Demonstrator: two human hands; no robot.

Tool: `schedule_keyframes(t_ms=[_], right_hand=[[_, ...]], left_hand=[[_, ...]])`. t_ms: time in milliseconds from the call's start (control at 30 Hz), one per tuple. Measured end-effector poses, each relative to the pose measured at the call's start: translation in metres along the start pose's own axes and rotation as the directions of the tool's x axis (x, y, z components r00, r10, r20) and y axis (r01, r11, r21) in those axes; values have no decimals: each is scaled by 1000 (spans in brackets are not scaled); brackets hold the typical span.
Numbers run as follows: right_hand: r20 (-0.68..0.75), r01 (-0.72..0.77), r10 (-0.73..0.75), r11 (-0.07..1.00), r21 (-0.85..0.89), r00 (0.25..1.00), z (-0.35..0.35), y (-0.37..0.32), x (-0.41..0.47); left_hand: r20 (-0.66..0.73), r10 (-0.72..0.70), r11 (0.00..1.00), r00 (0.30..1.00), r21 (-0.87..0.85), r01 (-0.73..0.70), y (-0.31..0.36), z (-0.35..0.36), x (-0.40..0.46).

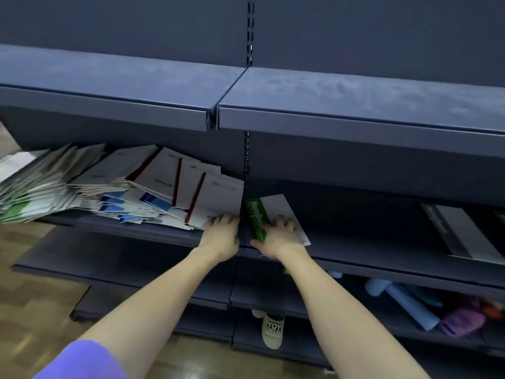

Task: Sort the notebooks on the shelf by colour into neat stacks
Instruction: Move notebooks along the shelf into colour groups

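Note:
A messy pile of notebooks (153, 187) with red, blue and green spines lies spread over the left half of the dark shelf (382, 258). My left hand (222, 233) reaches to the pile's right edge, fingers on the nearest red-spined notebook (216, 198). A white notebook with a green spine (257, 218) lies just right of the shelf divide. My right hand (278, 236) rests flat on its cover, thumb at its near edge. A grey notebook (464, 233) lies at the far right of the same shelf.
An upper shelf (355, 99) overhangs the working shelf. The lower shelf holds blue rolls (410, 305) and a purple item (461, 321). A slipper (272, 332) shows near the floor below. Wooden flooring (35, 296) lies to the left.

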State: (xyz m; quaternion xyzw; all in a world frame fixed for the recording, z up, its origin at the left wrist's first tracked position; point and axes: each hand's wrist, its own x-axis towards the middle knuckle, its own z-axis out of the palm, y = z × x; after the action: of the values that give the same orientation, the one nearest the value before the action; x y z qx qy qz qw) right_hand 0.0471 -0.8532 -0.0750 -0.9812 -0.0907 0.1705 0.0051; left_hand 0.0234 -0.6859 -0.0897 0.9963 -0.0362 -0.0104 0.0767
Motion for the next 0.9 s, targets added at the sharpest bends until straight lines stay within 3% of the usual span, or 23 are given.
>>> schedule_keyframes(t_ms=[200,467,567,900], right_hand=[[-10,-3,3,1000,14,1000,-5,7,-18],[81,21,-6,983,-185,997,1,19,-27],[35,8,-2,984,-180,999,11,21,-27],[-79,133,-137,990,-49,987,24,56,-45]], left_hand=[[40,67,994,997,-88,-63,6,1,-8],[171,120,989,978,66,-133,15,8,-16],[161,155,977,975,119,-175,14,8,-22],[60,146,989,988,27,-147,54,10,-46]])
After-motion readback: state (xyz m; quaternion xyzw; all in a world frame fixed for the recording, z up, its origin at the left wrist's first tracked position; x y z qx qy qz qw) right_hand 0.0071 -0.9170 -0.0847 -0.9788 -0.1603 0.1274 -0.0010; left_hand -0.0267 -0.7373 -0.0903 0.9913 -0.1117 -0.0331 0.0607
